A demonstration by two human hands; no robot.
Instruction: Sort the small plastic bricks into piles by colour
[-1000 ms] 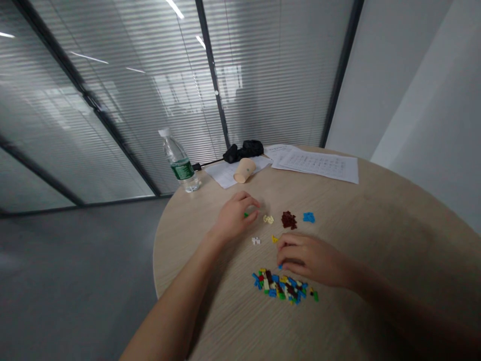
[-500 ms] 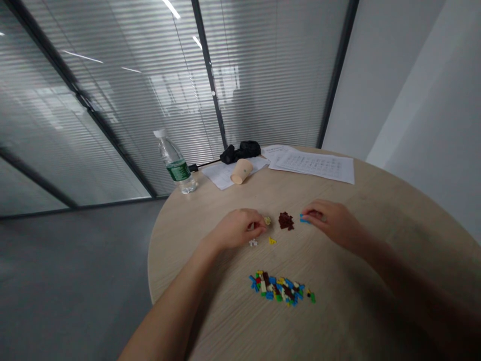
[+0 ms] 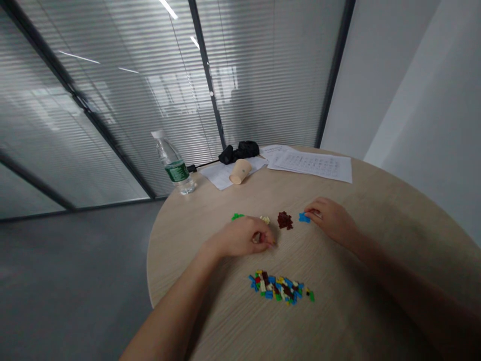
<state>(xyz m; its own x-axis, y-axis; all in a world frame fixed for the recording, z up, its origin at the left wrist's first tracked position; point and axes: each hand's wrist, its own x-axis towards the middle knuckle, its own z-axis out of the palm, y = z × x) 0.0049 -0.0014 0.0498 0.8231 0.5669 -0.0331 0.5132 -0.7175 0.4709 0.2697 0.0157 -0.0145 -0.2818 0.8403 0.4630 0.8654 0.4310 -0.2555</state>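
My left hand (image 3: 246,236) hovers low over the table with thumb and fingers pinched. Its fingertips cover the spot of the small yellow and white pieces, and whatever is in the pinch is hidden. Just behind it lie green bricks (image 3: 237,216) and cream bricks (image 3: 265,219). A heap of dark brown bricks (image 3: 284,220) sits between my hands. My right hand (image 3: 330,216) is closed, its fingertips against the right edge of a few blue bricks (image 3: 304,217); I cannot see whether one is gripped. Nearer to me lies a mixed pile of toy bricks (image 3: 280,288).
At the back of the round wooden table (image 3: 233,326) stand a water bottle (image 3: 177,170) and a paper cup (image 3: 240,171) on its side. A black object (image 3: 244,150) and printed sheets (image 3: 313,165) lie behind. A glass wall with blinds (image 3: 263,75) rises beyond.
My left hand has moved right and slightly toward me, uncovering the green bricks and covering the yellow pieces. My right hand has shifted slightly right, showing more of the blue bricks.
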